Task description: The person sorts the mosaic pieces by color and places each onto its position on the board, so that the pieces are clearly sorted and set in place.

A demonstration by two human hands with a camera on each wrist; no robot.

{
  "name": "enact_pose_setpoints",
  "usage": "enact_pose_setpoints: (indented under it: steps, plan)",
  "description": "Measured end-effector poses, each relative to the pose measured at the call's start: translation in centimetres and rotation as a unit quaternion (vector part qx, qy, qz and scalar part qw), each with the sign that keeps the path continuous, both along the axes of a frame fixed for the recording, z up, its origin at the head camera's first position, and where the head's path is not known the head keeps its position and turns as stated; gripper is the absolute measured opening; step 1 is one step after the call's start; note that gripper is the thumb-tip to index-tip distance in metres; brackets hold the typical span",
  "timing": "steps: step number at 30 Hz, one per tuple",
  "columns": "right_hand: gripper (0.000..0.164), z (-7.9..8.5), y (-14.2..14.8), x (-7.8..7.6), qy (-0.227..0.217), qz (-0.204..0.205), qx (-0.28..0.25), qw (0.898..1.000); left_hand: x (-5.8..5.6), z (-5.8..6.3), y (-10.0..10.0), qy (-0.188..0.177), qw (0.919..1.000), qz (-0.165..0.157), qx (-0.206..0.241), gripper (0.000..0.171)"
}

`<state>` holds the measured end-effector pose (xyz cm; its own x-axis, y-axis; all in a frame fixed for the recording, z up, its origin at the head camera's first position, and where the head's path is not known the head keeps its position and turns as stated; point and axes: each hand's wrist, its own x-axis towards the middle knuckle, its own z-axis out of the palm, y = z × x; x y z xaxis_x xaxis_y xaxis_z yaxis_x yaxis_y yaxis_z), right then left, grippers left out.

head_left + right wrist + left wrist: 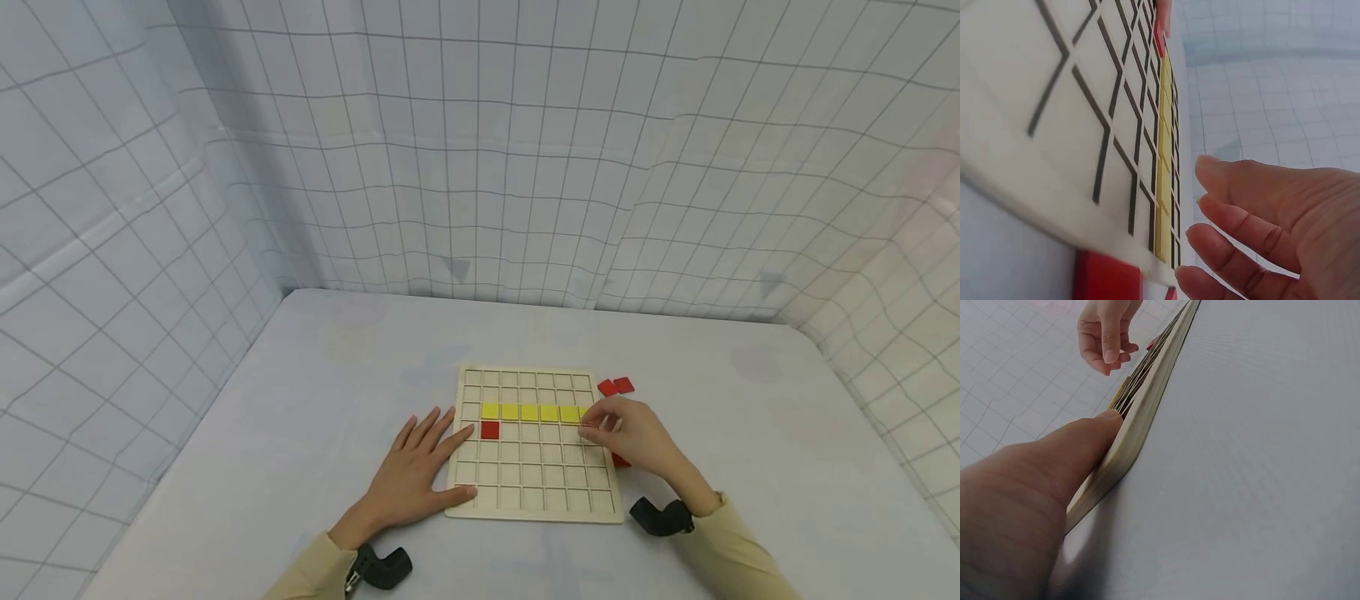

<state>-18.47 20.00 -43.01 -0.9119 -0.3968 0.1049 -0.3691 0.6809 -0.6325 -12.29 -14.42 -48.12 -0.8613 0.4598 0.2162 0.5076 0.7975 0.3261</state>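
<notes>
Nearest, tan sleeves [318, 575] and black wrist devices [660, 518] flank the near edge of the wooden grid board [534, 517], which lies mid-table. The left hand [412, 479] lies flat at the board's left edge, fingers spread, grasping nothing, thumb over its near-left part. A red piece [622, 461] sits by the right edge, partly covered by the right hand [626, 433]. That hand arches over the board's right side, fingers bent; whether they pinch anything, I cannot tell. A red tile [490, 430] fills a left cell; just beyond runs a yellow row [528, 413], its right end hidden by fingers. Two loose red tiles [617, 386] lie far right, before a gridded curtain [525, 167].
</notes>
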Motion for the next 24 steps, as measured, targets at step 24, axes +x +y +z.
enact_pose_setpoints:
  steps: [24]
  plan:
    - [0.028, 0.2, 6.4, -0.9, -0.049, 0.067, 0.057, 0.995, 0.0, 0.2, 0.1, 0.005, 1.0000, -0.003, 0.004, 0.082]
